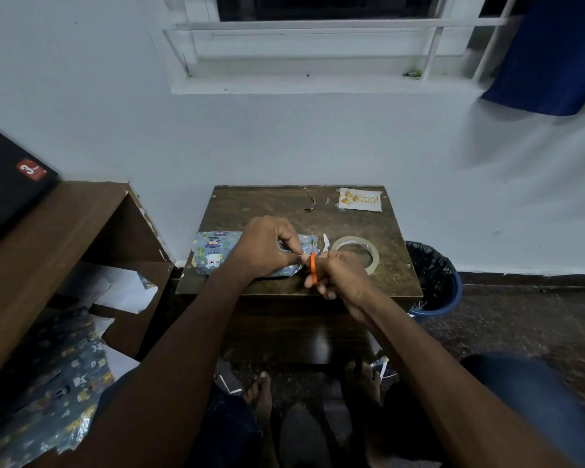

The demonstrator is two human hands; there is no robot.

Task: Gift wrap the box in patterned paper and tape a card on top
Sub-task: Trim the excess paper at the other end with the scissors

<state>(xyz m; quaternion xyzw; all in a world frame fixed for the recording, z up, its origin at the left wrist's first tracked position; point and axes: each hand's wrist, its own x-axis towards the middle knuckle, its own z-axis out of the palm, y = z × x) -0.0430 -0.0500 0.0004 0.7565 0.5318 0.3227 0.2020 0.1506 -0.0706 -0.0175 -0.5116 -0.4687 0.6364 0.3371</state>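
On the small table: the wrapped box lay near the front edge of the dark wooden table, covered in blue patterned paper.
Left hand: the left hand rested on the box's right part, thumb and forefinger pinching a paper flap at that end.
Right hand: the right hand gripped orange-handled scissors just beside that flap; the blades were hidden, so whether they were cutting could not be told.
Hands together: the two hands worked nearly touching at the box's right end.
Handling, box: it looked light and stiff enough to be held down with one palm; pressing on the top face seemed the safest hold.
Handling, paper: thin and glossy, likely to tear or crease if pulled hard, so flaps were best taken near the fold.
Tape: a roll of clear tape lay flat just right of the box.
Card: a pale card with orange motifs sat at the far right corner, well apart from the box, not yet attached.
Surface: worn, scratched, with a paper sliver near the back.
Room: pale wall, barred window above, a lined bin to the right, spare patterned paper at lower left.
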